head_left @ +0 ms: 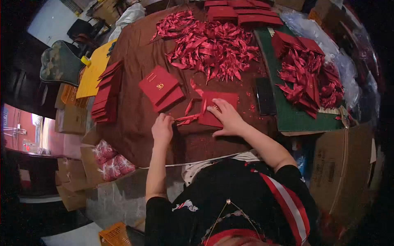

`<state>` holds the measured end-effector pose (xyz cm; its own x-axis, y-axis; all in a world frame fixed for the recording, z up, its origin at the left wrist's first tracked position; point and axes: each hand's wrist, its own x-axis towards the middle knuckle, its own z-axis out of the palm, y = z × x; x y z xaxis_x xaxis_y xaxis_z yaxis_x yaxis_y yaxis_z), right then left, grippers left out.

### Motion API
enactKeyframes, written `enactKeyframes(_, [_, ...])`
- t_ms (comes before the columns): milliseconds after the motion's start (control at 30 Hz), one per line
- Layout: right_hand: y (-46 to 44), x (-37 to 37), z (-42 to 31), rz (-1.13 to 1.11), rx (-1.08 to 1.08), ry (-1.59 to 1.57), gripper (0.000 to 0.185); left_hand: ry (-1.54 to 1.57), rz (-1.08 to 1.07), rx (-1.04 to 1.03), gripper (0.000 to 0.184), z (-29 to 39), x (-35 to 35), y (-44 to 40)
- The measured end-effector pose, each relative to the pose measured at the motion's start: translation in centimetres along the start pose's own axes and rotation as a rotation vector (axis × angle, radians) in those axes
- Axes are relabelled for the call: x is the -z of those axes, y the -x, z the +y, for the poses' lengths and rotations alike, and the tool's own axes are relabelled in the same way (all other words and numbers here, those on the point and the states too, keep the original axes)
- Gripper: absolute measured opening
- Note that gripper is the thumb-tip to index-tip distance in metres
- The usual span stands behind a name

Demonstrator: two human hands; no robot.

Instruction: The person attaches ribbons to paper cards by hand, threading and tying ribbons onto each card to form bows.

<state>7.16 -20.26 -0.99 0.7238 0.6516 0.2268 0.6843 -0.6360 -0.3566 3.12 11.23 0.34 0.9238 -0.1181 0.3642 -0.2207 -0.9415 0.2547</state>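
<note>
The left hand is closed, its fingertips bunched at one end of a narrow, glossy red ribbon; the pinch itself is partly hidden, so exactly how much it grips is hard to say. The right hand is spread, palm down, on a flat, dark red rectangular packet and presses it to the bench, which is covered in brown cloth. The ribbon runs between the hands and meets the packet's left side.

Just beyond the left hand lie two overlapping red packets with gold print. Further left, a fanned row of dark red packets lines the cloth's edge. Beyond the hands spreads a large tangled heap of shiny red ribbons, with neat red stacks behind it. To the right, a black flat rectangular object rests beside a green board, which carries ribboned red packets in a loose pile.
</note>
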Motion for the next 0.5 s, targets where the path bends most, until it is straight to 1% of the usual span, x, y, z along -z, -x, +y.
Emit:
enactKeyframes(33, [0.3, 0.3, -0.2, -0.026, 0.029, 0.000, 0.099, -0.013, 0.014, 0.020, 0.006, 0.2, -0.2, 0.3])
enactKeyframes(100, [1.1, -1.5, 0.8, 0.020, 0.151, -0.085, 0.077, 0.056, 0.074, 0.016, 0.012, -0.1, -0.9, 1.0])
enactKeyframes(133, [1.3, -1.6, 0.6, 0.053, 0.188, -0.110, 0.067, 0.071, 0.087, 0.028, 0.018, 0.0, -1.3, 1.2])
enactKeyframes(200, [2.7, 0.1, -0.2, 0.077, 0.232, 0.074, 0.056, 0.095, 0.104, 0.048, 0.029, 0.6, -1.4, 1.2])
enactKeyframes(233, [3.0, 1.3, -0.2, 0.111, 0.234, 0.116, 0.056, 0.099, 0.108, 0.064, 0.034, 0.6, -1.4, 1.3])
enactKeyframes(300, [4.1, 5.1, 0.3, 0.343, 0.242, 0.190, 0.048, 0.084, 0.080, 0.105, 0.035, 0.4, -1.8, 1.7])
enactKeyframes(333, [4.8, 7.6, 0.5, 0.460, 0.204, 0.204, 0.045, 0.059, 0.079, 0.073, 0.034, 0.6, -1.6, 1.7])
enactKeyframes(367, [5.8, 10.2, 1.3, 0.509, 0.160, 0.274, 0.041, 0.064, 0.090, 0.075, 0.033, 0.2, -2.1, 2.1])
enactKeyframes(400, [6.7, 12.9, 1.9, 0.655, 0.112, 0.345, 0.036, 0.069, 0.102, 0.079, 0.033, -0.2, -2.6, 2.3])
enactKeyframes(433, [7.8, 15.4, 2.8, 0.716, 0.080, 0.410, 0.029, 0.058, 0.147, 0.058, 0.032, 0.3, -2.4, 2.2])
enactKeyframes(467, [8.9, 17.1, 4.3, 0.828, 0.036, 0.451, 0.025, 0.061, 0.150, 0.060, 0.032, 0.5, -2.4, 2.2])
enactKeyframes(500, [10.4, 18.3, 6.6, 0.930, -0.031, 0.507, 0.026, 0.062, 0.145, 0.073, 0.032, 0.6, -2.4, 2.3])
